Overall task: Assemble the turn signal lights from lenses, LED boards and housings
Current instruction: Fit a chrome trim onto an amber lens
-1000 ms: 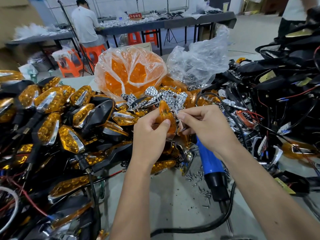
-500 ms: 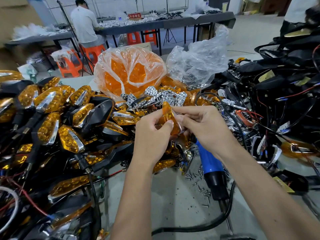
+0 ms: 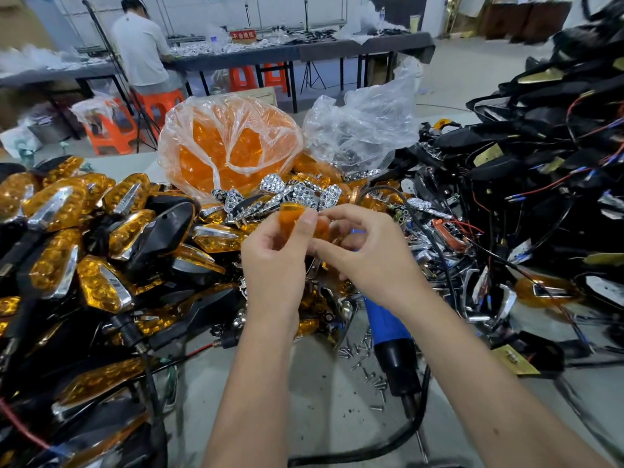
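Observation:
Both my hands meet above the middle of the bench around one amber lens (image 3: 291, 212). My left hand (image 3: 275, 261) pinches the lens from the left, thumb on its near face. My right hand (image 3: 366, 251) curls its fingers against the lens's right end; what lies between those fingers is blurred. Loose chrome reflector inserts (image 3: 297, 192) lie just behind the hands. Assembled amber-and-black turn signals (image 3: 101, 244) are heaped on the left. Black housings with wires (image 3: 526, 184) are piled on the right.
A bag of amber lenses (image 3: 229, 143) and a clear bag (image 3: 364, 130) stand behind the inserts. A blue electric screwdriver (image 3: 388, 336) with black cord lies under my right forearm beside scattered screws (image 3: 364, 359). A person (image 3: 140, 45) sits at a far table.
The lens has turned in my hands from upright to lying more level, and both hands have risen slightly. My right fingers have shifted along its right end.

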### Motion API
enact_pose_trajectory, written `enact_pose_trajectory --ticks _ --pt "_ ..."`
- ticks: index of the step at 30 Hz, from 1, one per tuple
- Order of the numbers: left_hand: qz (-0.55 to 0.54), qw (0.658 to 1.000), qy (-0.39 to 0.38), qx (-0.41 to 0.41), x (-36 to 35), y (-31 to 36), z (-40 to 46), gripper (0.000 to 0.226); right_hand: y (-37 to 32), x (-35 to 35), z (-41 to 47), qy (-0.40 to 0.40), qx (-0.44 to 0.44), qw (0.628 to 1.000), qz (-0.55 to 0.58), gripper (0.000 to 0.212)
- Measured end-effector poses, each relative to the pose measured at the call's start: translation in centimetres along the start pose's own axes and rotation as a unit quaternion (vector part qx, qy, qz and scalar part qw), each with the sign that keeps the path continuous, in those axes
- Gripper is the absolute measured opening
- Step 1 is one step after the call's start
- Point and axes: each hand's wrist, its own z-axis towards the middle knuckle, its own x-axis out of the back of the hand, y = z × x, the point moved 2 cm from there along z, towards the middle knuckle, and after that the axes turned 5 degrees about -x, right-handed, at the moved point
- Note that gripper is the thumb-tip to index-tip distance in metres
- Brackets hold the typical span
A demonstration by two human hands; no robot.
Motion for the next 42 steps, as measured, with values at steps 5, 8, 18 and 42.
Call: enact_pose_trajectory --ticks 5,8,18,42 --pt "-0.162 0.981 0.024 0.105 0.3 0.5 0.1 0.026 -0.3 0.4 0.0 0.001 0.029 0.999 0.032 0.028" --pt "-0.166 0.979 0.008 0.116 0.6 0.5 0.1 0.029 -0.6 0.3 -0.2 -0.004 0.037 0.999 0.035 0.018" --pt "-0.199 0.976 -0.056 0.071 1.1 0.5 0.4 0.026 -0.7 0.1 0.2 -0.022 0.024 0.990 0.140 0.016" --pt "-0.249 0.963 -0.031 0.094 0.7 0.4 0.3 0.021 -0.9 0.1 -0.2 -0.060 0.033 0.986 0.151 0.012"
